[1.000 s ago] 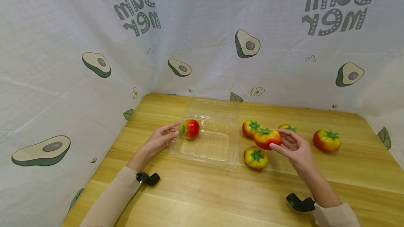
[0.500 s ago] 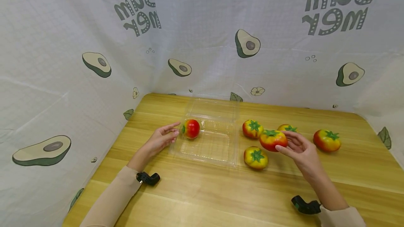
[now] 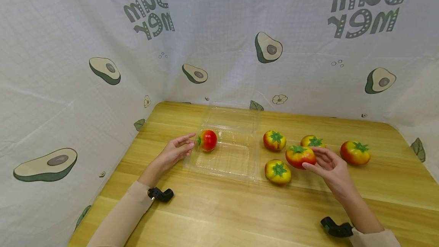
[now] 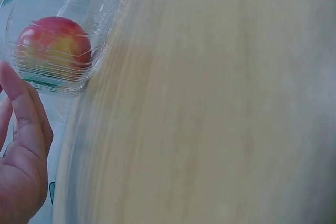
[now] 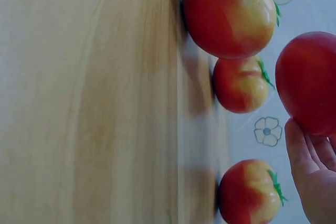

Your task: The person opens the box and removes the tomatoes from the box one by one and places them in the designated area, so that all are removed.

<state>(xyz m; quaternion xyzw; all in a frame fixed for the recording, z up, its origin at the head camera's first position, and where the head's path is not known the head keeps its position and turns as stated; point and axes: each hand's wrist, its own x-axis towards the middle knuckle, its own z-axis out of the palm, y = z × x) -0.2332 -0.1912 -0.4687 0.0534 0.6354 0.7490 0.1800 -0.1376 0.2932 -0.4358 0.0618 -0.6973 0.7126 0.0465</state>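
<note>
My right hand (image 3: pixel 330 169) holds a red-and-yellow tomato (image 3: pixel 300 157) with a green leafy top, raised over the table between other tomatoes. In the right wrist view its fingers reach under the held tomato (image 5: pixel 310 82). My left hand (image 3: pixel 174 149) is at the left side of a clear plastic clamshell box (image 3: pixel 223 170), fingers fairly straight and right at its wall. The box's lid (image 3: pixel 231 119) lies folded back toward the curtain. Inside the box, at the left, one tomato (image 3: pixel 207 140) lies on its side, its green top toward my left hand.
On the wooden table (image 3: pixel 219 212), right of the box, stand loose tomatoes: one front (image 3: pixel 278 172), one behind (image 3: pixel 274 140), one partly hidden (image 3: pixel 312 140) behind the held one, and one far right (image 3: pixel 355 153). A white printed curtain (image 3: pixel 219 48) borders the back and left.
My right hand has drawn the held tomato to the right and slightly toward me, away from the box. My left hand, the box and the tomato in it stay put.
</note>
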